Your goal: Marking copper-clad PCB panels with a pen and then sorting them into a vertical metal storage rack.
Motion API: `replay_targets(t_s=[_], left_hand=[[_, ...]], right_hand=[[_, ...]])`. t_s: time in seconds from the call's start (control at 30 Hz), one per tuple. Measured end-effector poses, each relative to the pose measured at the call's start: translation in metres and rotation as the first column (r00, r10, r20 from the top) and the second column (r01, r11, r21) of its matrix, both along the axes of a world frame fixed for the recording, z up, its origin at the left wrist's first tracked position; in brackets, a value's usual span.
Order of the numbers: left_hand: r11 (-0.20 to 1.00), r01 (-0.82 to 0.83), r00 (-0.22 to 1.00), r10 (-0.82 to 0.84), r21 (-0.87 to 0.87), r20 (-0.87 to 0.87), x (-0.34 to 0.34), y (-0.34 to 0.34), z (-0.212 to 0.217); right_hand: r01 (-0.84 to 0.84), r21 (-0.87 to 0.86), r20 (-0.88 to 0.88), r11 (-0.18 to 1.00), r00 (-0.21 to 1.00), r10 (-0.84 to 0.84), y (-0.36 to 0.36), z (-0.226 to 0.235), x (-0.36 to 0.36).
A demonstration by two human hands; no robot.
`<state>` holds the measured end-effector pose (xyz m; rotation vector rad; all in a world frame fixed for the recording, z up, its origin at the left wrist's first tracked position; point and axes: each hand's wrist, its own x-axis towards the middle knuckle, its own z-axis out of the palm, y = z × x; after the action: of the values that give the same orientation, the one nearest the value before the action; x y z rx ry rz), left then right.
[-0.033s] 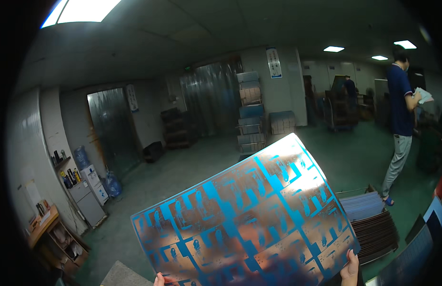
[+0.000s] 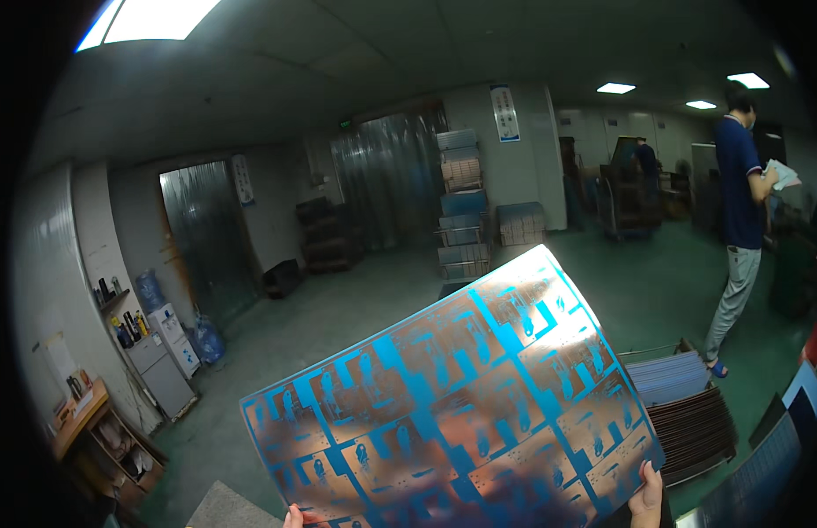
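A large thin circuit board panel, shiny copper with blue patterned areas, is held up tilted in front of me. My left hand grips its lower left edge; only the fingertips show at the picture's bottom. My right hand pinches the lower right corner, thumb on the face, other fingers mostly behind the edge. Light glares off the panel's upper right part. Its lower edge runs out of the picture.
At right, a rack holds upright stacked panels, with more panels leaning nearby. A person holding papers stands beyond it. Stacked panels stand at the back. A water dispenser and wooden desk line the left wall.
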<state>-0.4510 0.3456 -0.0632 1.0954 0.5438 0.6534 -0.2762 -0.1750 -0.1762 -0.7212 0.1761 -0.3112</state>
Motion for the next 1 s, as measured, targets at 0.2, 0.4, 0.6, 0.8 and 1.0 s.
replay_targets(t_s=[0.2,0.4,0.6,0.8,1.0], left_hand=[[0.995,-0.102,0.994,0.102,0.003,-0.031,-0.012,-0.003,-0.002],[0.991,-0.132,0.99,0.134,0.034,-0.042,-0.02,-0.003,-0.008],[0.99,-0.127,0.989,0.131,0.054,-0.064,-0.028,-0.013,-0.003],[0.983,-0.159,0.979,0.169,0.093,-0.114,-0.032,-0.006,-0.019],[0.975,-0.215,0.976,0.214,0.06,0.029,-0.015,0.002,-0.042]], right_hand=[[-0.153,0.007,0.088,0.988,0.984,0.152,0.01,0.002,-0.018],[-0.179,0.023,0.068,0.984,0.982,0.177,0.013,-0.002,-0.032],[-0.199,0.012,0.072,0.98,0.978,0.197,0.022,0.014,-0.043],[-0.231,0.021,0.061,0.973,0.971,0.229,0.012,-0.008,-0.037],[-0.103,-0.022,-0.051,0.994,0.993,0.102,-0.012,-0.044,-0.033]])
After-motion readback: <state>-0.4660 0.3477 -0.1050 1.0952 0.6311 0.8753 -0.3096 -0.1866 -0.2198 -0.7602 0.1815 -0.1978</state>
